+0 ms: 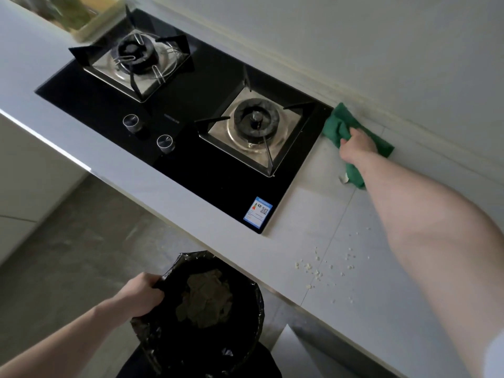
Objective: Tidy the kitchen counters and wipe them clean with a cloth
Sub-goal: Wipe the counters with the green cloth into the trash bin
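Green cloth (354, 137) is bunched under the right hand (357, 144), fingers curled into its folds, on the counter (313, 208) by the back wall just past the hob (191, 124) corner; looks soft, light, limp, so best held by a gathered wad as now. Crumbs (319, 268) lie well back toward the wrist side, and left hand (141, 294) fingers grip the rim of the black-lined bin (201, 301) below the counter edge. Hob's blue energy label (258, 212) has a QR code; text too small to read.

Right hand (357, 144) outstretched, fingers curled (gripping); left hand (141, 296) low, fingers clamped too.
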Available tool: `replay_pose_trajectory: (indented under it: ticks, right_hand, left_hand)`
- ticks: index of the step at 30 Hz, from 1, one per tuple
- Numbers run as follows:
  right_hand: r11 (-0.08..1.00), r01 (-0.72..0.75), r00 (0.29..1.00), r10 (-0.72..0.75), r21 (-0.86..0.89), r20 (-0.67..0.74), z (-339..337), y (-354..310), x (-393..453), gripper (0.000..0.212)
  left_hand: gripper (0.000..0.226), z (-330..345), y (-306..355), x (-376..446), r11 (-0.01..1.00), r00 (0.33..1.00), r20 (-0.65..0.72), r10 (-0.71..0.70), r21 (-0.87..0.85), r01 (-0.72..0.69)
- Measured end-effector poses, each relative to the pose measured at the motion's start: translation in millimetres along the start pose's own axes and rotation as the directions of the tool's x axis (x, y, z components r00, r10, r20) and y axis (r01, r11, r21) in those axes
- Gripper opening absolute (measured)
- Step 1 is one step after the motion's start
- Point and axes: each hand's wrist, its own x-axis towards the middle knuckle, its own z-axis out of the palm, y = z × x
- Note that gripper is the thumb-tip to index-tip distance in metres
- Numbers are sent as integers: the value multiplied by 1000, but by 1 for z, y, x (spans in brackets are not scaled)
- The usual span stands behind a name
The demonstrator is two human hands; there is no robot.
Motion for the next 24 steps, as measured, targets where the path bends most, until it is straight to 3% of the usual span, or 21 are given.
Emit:
replay_pose_trajectory:
  ticks: [4, 10, 14, 16, 21, 24]
  right_hand:
    - [997, 69, 998, -70, -33, -6, 12, -2, -19, 52]
    - [959, 280, 959, -277, 40, -63, 35, -3, -126, 51]
    - [924, 381, 925, -381, 30, 9, 43, 3, -178, 49]
    - [909, 410, 912, -409, 75, -21, 38, 7, -185, 47]
    - [942, 259, 945, -202, 212, -256, -10, -2, -145, 43]
    - [957, 232, 944, -178, 174, -279, -34, -10, -110, 38]
  left_hand:
    - [11, 0, 1, 4, 1000, 1000, 2, -21, -15, 21]
    - [21, 2, 9, -9, 999, 998, 54, -25, -43, 27]
    - [27, 1, 17, -19, 997, 997, 68, -28, -72, 32]
    - [27, 0, 17, -23, 995, 997, 66, -33, -90, 38]
    - [25, -1, 9, -25, 990, 997, 55, -54, -125, 61]
    - [24, -1, 6, -21, 988, 997, 51, -54, -140, 60]
